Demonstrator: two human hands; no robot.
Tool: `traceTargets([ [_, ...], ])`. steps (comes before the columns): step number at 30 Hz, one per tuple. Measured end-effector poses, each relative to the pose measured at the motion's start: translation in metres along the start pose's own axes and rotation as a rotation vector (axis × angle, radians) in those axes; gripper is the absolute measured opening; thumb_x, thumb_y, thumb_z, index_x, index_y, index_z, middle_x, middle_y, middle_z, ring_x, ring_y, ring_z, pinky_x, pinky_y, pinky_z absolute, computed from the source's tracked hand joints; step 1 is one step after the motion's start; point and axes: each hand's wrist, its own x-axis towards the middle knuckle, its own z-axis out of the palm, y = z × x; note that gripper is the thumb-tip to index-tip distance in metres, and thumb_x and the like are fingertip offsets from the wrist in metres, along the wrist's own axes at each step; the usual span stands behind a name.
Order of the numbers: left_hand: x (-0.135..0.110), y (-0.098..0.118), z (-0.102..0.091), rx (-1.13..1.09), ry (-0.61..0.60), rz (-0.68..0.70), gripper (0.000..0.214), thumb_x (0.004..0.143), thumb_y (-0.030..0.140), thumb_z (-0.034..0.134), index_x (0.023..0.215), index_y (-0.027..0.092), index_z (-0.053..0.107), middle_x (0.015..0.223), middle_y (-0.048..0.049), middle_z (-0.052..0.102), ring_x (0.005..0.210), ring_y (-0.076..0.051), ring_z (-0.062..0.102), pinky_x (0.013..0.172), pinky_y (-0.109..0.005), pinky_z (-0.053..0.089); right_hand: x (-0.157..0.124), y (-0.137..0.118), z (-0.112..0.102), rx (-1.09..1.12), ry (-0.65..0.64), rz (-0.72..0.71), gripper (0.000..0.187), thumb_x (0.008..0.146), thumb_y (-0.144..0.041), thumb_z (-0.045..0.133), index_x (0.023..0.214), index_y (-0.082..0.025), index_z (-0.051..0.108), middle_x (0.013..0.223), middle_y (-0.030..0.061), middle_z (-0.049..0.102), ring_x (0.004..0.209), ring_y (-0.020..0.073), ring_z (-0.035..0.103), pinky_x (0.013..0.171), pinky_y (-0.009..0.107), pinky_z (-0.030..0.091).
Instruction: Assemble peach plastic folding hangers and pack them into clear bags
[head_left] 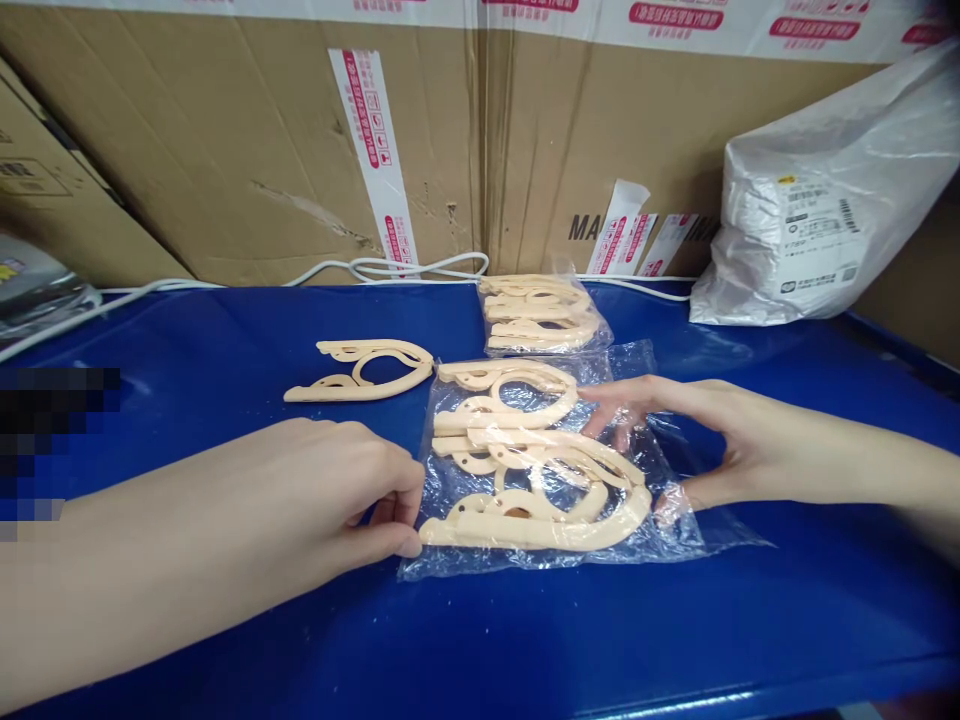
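A clear plastic bag (675,545) lies flat on the blue table, with several beige folding clothes hangers (555,532) overlapping inside it. My left hand (360,490) is closed at the bag's lower left, thumb and curled fingers pinching its edge beside a hanger tip. At the bag's right end, my right hand (697,440) has its thumb and fingers spread apart. Its fingertips seem to be under the film, close to the hangers' curved ends. One loose folding hanger (405,380) rests on the table, left of the bag's upper corner.
Behind the bag lies a second clear bag of hangers (540,315). A white cable (420,268) runs along the back, before taped cardboard boxes (262,150). A white labelled plastic parcel (795,220) stands at the back right. Something in shiny wrapping (37,290) sits far left.
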Motion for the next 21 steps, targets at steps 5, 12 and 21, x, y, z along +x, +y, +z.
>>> traceTargets([
  [5, 0.000, -0.002, 0.002, 0.000, -0.008, 0.006, 0.016, 0.086, 0.029, 0.060, 0.071, 0.026, 0.064, 0.064, 0.0062, 0.064, 0.049, -0.010, 0.050, 0.047, -0.022, 0.031, 0.002, 0.002, 0.004, 0.033, 0.054, -0.066, 0.072, 0.079, -0.033, 0.078, 0.145, -0.033, 0.048, 0.121, 0.0031, 0.069, 0.102, 0.0208, 0.068, 0.085, 0.033, 0.057],
  [12, 0.004, -0.001, 0.003, -0.017, -0.011, 0.014, 0.017, 0.085, 0.030, 0.057, 0.071, 0.027, 0.066, 0.063, 0.0055, 0.064, 0.046, -0.010, 0.050, 0.046, -0.022, 0.032, 0.006, 0.001, 0.013, 0.069, 0.110, -0.071, 0.065, 0.078, -0.034, 0.079, 0.139, -0.030, 0.056, 0.122, 0.0027, 0.070, 0.103, 0.0211, 0.069, 0.087, 0.032, 0.056],
  [21, -0.001, 0.001, 0.002, -0.001, 0.048, 0.005, 0.015, 0.083, 0.025, 0.062, 0.068, 0.026, 0.063, 0.061, 0.0084, 0.062, 0.045, -0.008, 0.048, 0.044, -0.021, 0.031, 0.008, 0.003, 0.019, 0.178, 0.109, -0.079, 0.066, 0.080, -0.029, 0.078, 0.141, -0.030, 0.051, 0.125, 0.0027, 0.068, 0.105, 0.0188, 0.067, 0.090, 0.032, 0.056],
])
